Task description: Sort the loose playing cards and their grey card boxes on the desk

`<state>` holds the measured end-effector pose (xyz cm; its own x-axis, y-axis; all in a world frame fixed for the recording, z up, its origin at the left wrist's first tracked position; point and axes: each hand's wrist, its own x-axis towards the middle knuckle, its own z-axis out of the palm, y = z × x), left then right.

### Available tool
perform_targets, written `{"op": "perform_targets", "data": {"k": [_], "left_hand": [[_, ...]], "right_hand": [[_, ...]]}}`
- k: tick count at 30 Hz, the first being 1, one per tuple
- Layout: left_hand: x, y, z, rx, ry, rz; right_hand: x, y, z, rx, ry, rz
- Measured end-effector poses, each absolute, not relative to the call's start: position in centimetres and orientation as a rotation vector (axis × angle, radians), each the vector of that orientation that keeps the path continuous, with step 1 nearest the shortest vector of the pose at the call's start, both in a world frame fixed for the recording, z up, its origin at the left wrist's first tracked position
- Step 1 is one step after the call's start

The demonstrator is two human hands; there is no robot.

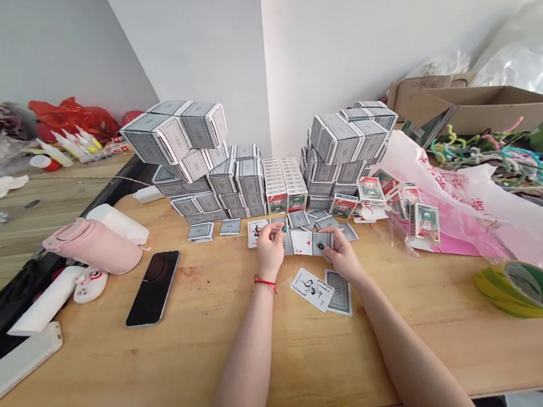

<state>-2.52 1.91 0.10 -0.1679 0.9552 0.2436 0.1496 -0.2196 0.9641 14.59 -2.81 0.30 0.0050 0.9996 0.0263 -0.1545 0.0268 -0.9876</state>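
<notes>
Over the tan wooden tabletop (173,371), our left grip (271,252) and right grip (343,258) pinch grey-and-white rectangular paper cards (301,242); aligning them, seemingly underway, calls for steadiness.

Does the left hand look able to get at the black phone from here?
Probably yes: only tabletop shows between the left hand and the black phone, though that hand is holding playing cards.
</notes>
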Motion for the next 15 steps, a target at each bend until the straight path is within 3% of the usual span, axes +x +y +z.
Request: {"op": "perform_targets", "data": {"k": [15], "left_hand": [[-2.2,1.5,0.3,1.444,1.273,1.407]], "right_hand": [[15.8,-3.3,1.3,-1.097,-1.133,1.369]]}}
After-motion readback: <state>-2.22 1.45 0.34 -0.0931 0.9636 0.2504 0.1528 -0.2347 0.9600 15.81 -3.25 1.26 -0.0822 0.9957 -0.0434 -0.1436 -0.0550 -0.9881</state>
